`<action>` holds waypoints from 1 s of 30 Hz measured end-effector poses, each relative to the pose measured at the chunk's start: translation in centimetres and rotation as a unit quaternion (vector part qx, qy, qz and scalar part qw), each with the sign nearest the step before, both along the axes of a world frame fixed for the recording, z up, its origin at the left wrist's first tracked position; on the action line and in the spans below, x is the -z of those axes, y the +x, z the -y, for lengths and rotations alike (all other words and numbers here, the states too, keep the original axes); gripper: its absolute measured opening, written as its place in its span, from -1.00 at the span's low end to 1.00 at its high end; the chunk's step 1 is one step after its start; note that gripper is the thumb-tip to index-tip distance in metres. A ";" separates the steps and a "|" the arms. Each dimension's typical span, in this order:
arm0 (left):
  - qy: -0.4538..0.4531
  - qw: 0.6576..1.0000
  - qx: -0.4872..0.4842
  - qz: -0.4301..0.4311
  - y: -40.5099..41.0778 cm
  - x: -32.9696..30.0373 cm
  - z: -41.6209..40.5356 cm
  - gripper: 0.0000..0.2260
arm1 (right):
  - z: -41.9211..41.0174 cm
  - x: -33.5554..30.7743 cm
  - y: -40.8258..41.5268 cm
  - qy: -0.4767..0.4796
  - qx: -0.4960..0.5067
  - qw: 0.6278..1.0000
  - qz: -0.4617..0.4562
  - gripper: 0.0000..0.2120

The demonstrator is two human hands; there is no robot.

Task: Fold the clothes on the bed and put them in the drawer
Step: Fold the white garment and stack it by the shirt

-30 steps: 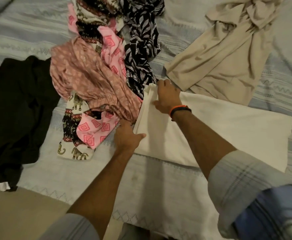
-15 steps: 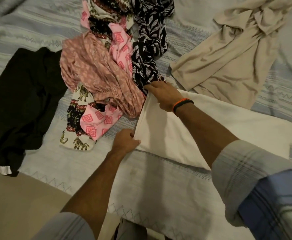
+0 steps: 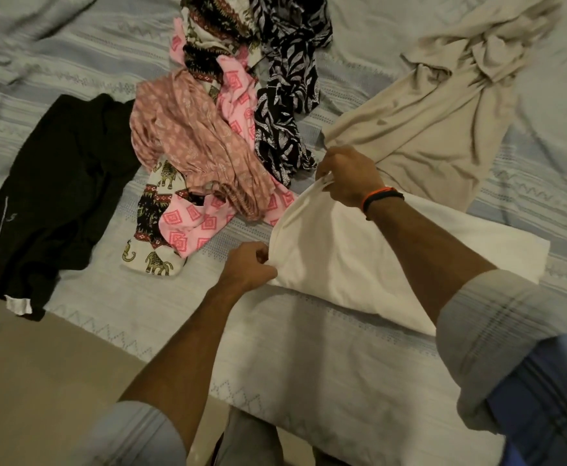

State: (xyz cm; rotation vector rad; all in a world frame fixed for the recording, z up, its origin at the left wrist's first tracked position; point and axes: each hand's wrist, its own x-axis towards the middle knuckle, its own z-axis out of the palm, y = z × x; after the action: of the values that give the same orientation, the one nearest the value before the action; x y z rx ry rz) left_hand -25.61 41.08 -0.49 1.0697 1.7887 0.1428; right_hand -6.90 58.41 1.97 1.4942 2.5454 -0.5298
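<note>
The white cloth (image 3: 359, 260) lies on the bed (image 3: 309, 348), near the middle, its left end lifted. The left hand (image 3: 247, 267) pinches the near left corner in a closed grip; the right hand (image 3: 349, 176) pinches the far left corner, its grip closed too. Just left of the cloth sits a pile of patterned clothes (image 3: 221, 136). A black garment (image 3: 57, 196) lies at the far left, and a beige garment (image 3: 443, 105) lies beyond the cloth to the right.
</note>
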 end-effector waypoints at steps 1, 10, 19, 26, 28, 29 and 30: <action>0.004 1.000 0.007 0.010 0.8 -0.5 0.3 -0.88 | 0.4 -0.7 1.0 0.006 0.004 1.000 0.003 -0.74; 0.064 0.993 0.074 0.073 13.6 -3.8 3.1 -0.81 | 4.1 -3.4 13.3 0.053 0.137 0.989 -0.031 -0.65; 0.084 0.983 0.155 0.053 26.2 -1.0 3.6 -0.83 | 6.0 0.5 23.0 0.011 0.266 0.955 -0.129 -0.64; 0.075 0.979 0.179 0.061 30.6 0.3 3.8 -0.85 | 7.3 2.6 27.1 0.006 0.323 0.926 -0.196 -0.66; 0.077 0.979 0.177 0.068 32.2 0.0 3.8 -0.86 | 7.4 2.5 28.5 0.006 0.339 0.916 -0.214 -0.65; 0.078 0.979 0.176 0.074 33.0 -0.2 3.9 -0.86 | 7.6 2.3 29.3 0.007 0.343 0.913 -0.219 -0.65; 0.083 0.978 0.176 0.080 33.8 -0.3 3.9 -0.87 | 7.6 2.2 30.1 0.007 0.347 0.911 -0.222 -0.65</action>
State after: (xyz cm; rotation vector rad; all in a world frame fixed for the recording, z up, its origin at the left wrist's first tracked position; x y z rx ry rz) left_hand 8.18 37.17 -0.20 1.4364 1.4374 0.1575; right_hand 23.15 50.80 -0.24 2.5371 2.2077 -1.0381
